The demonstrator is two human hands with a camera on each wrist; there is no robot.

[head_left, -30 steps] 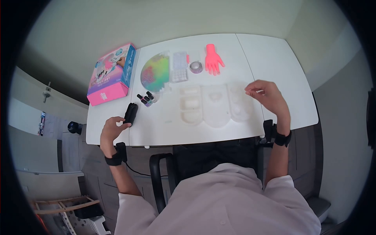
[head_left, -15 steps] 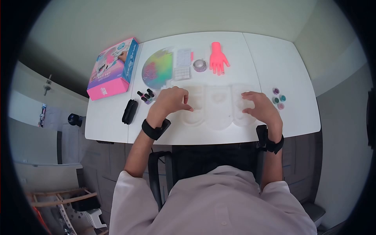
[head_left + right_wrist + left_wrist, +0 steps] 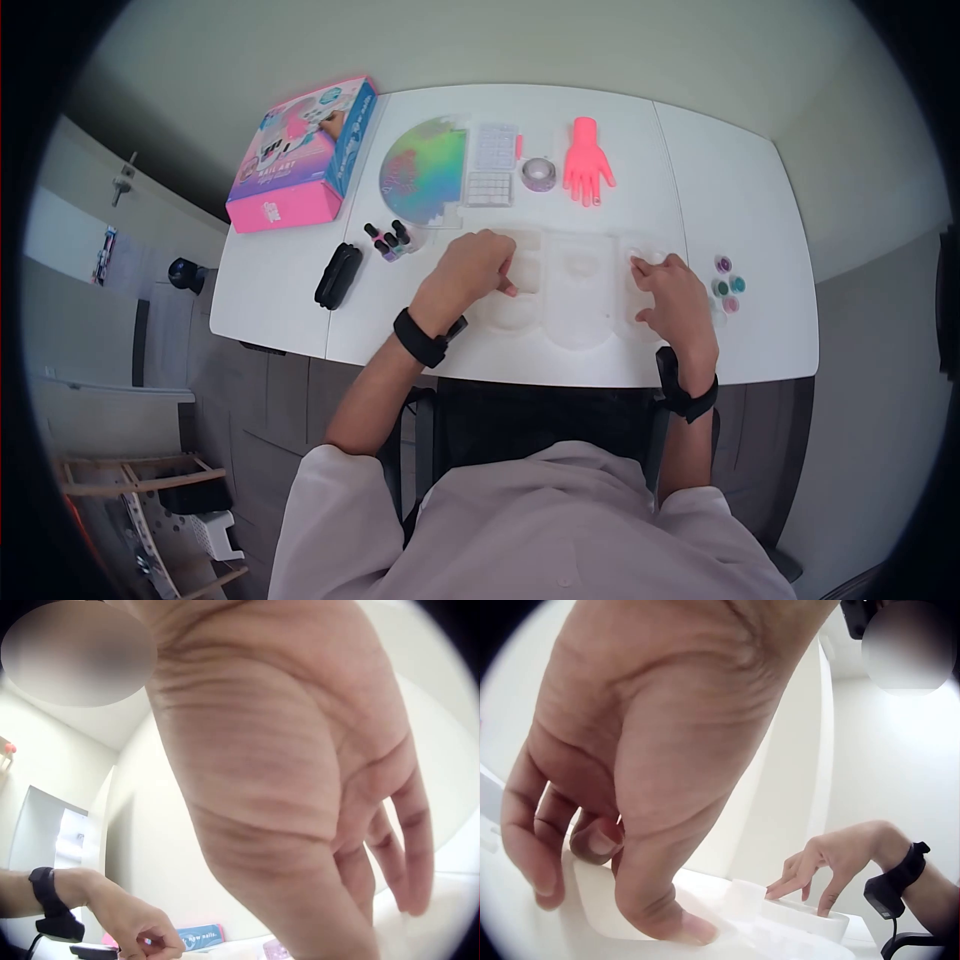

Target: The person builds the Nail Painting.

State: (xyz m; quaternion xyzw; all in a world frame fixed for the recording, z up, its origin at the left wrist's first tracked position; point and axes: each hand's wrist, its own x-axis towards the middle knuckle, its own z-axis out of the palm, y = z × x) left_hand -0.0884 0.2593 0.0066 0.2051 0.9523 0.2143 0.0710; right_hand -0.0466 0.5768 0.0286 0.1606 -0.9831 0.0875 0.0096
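A whitish translucent moulded plastic tray [image 3: 577, 310] with hollows lies on the table before the person. The left hand [image 3: 468, 278] is bent over the tray's left section. In the left wrist view, the left thumb [image 3: 694, 927] reaches down on one side and curved fingers [image 3: 540, 877] on the other, with a raised tray part between. At the right section, the right hand [image 3: 678, 305] touches the tray with fairly straight fingers, thumb spread apart from them. Its contact is best seen in the left wrist view, fingertips and right thumb [image 3: 826, 906] down at the rim.
Behind the tray are a pink practice hand [image 3: 587, 165], a tape roll [image 3: 539, 175], clear cases [image 3: 490, 190] and an iridescent disc [image 3: 425, 170]. Left stand nail polish bottles [image 3: 388, 240], a black case [image 3: 338, 277] and a nail art box [image 3: 300, 150]. Small colored pots [image 3: 728, 285] lie right.
The left hand has left the black case and come over to the tray. The right hand has moved left and down, from above the tray's right part onto it.
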